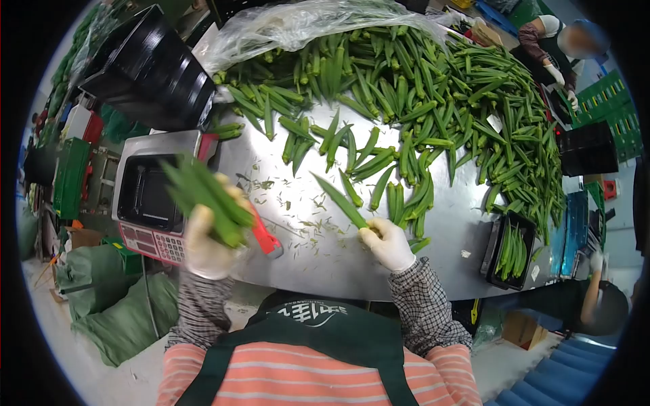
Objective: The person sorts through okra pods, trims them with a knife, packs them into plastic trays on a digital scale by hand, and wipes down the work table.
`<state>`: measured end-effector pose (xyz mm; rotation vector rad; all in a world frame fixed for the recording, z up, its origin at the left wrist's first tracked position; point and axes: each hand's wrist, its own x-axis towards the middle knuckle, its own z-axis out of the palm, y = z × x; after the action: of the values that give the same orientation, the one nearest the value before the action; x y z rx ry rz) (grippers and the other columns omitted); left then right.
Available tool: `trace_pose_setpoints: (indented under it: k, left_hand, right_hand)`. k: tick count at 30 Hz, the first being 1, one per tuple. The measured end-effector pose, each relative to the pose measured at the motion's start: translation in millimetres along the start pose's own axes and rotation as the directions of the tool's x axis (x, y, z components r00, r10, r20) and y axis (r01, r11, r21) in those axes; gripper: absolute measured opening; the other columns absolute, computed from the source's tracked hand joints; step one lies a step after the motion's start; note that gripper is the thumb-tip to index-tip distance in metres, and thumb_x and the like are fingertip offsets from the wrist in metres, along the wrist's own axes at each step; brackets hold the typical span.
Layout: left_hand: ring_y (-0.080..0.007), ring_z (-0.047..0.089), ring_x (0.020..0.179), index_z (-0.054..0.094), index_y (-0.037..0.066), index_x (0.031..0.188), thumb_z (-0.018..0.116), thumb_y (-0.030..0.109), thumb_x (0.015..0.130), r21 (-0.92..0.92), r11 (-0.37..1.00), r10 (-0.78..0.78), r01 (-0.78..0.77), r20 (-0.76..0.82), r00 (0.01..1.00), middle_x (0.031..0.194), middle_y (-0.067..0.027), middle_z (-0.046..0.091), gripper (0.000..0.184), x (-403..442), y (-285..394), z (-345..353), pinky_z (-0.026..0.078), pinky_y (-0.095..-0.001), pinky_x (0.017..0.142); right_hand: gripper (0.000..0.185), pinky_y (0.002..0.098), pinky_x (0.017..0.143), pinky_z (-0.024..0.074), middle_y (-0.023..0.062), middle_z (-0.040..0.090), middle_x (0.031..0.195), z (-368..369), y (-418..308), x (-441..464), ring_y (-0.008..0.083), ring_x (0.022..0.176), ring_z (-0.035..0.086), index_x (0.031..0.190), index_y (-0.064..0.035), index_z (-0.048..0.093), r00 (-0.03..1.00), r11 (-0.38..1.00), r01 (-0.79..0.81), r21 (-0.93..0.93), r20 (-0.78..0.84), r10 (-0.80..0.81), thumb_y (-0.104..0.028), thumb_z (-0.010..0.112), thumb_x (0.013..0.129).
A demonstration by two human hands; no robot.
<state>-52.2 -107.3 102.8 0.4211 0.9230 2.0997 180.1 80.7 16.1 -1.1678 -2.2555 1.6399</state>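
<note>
My left hand (208,247), in a pale glove, is closed around a bunch of okra (206,199), partly blurred by motion, in front of the weighing scale (150,240). A black tray (154,193) sits on the scale's platform. My right hand (388,245), also gloved, pinches a single okra pod (338,201) by its stem end, the tip pointing up and left over the metal table (284,274). Just beside my left hand is a red plastic piece (266,233); its kind is unclear.
A large heap of okra (420,88) covers the table's far and right sides, partly under clear plastic film (305,24). Black trays (145,74) are stacked at the back left. Another tray (493,252) with okra stands at right. Two other people work to the right.
</note>
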Motion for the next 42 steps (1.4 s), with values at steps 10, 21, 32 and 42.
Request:
trace_pose_setpoints:
  k: [10,21,32,42]
  left_hand:
    - [-0.0284,0.059,0.094,0.054,0.001,0.108,0.061,0.019,0.086,-0.12,0.99,-0.007,-0.077,-0.581,0.814,0.104,-0.0153,0.061,0.03,46,114,-128,0.047,-0.0422,0.085]
    - [-0.0225,0.046,0.116,0.043,-0.003,0.128,0.062,0.004,0.079,0.857,0.478,0.465,-0.191,-0.063,0.883,0.128,-0.0148,0.046,0.053,-13,66,-14,0.033,-0.0329,0.101]
    - [-0.0093,0.054,0.083,0.051,-0.001,0.118,0.057,0.009,0.088,0.665,0.704,-0.262,0.247,-0.081,0.962,0.093,-0.0039,0.059,0.033,-59,2,-40,0.044,-0.0222,0.076]
    - [-0.0076,0.052,0.072,0.05,-0.001,0.118,0.054,0.017,0.091,0.57,0.729,-0.356,0.379,-0.157,0.921,0.091,-0.0038,0.058,0.032,-61,1,-59,0.042,-0.0199,0.067]
  right_hand:
    - [0.016,0.0243,0.053,0.0452,0.0063,0.053,0.071,15,-45,-3,0.011,0.055,0.053,0.086,0.0004,0.059,0.912,0.929,0.363,-0.074,-0.174,-0.371,-0.007,0.067,0.073]
    - [0.02,0.0291,0.058,0.0471,0.0085,0.057,0.075,29,-77,-5,0.0202,0.061,0.057,0.087,-0.0031,0.061,0.722,0.717,0.666,-0.208,-0.063,-0.689,-0.006,0.068,0.069]
    - [0.056,0.0336,0.066,0.0496,0.0158,0.056,0.099,136,-68,34,0.0237,0.078,0.06,0.122,0.0009,0.046,0.881,0.794,0.472,-0.384,0.247,-0.404,-0.021,0.067,0.075]
    - [0.036,0.0358,0.071,0.0496,0.0169,0.059,0.101,130,-43,52,0.024,0.084,0.062,0.109,-0.0018,0.049,0.946,0.948,0.288,-0.137,0.196,-0.259,-0.013,0.059,0.077]
